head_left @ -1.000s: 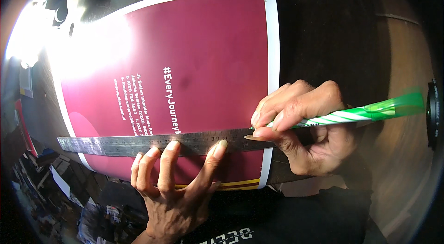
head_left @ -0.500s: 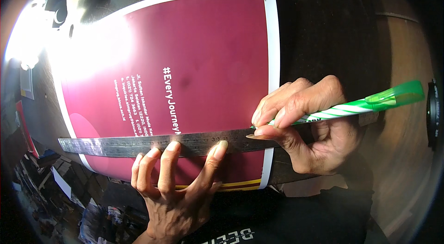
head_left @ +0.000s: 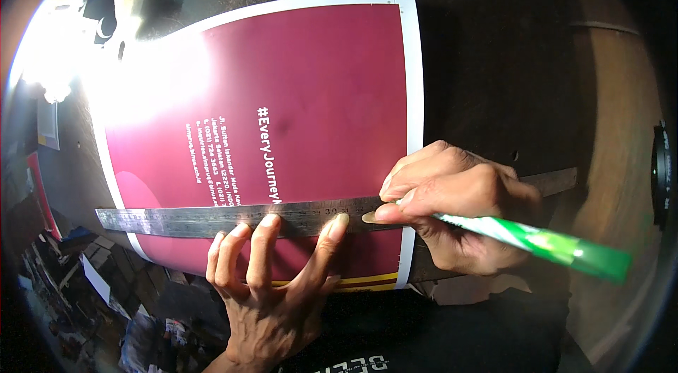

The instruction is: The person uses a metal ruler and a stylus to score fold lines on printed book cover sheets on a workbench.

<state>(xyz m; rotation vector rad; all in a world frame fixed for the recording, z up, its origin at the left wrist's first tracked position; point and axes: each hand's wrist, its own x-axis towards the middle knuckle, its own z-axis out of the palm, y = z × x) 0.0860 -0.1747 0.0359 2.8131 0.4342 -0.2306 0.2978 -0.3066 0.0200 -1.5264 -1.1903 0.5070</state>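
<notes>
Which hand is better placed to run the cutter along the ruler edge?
The right hand, probably. It already grips the green-handled cutter with its tip at the metal ruler near the maroon sheet's right border. The left hand is spread, its fingertips pressing the ruler down.

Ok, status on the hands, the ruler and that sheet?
Left hand fingers spread, pressing long steel ruler flat across maroon white-bordered printed sheet. Right hand gripping green-and-white striped cutter, tip at ruler edge. Nothing in the way.
</notes>
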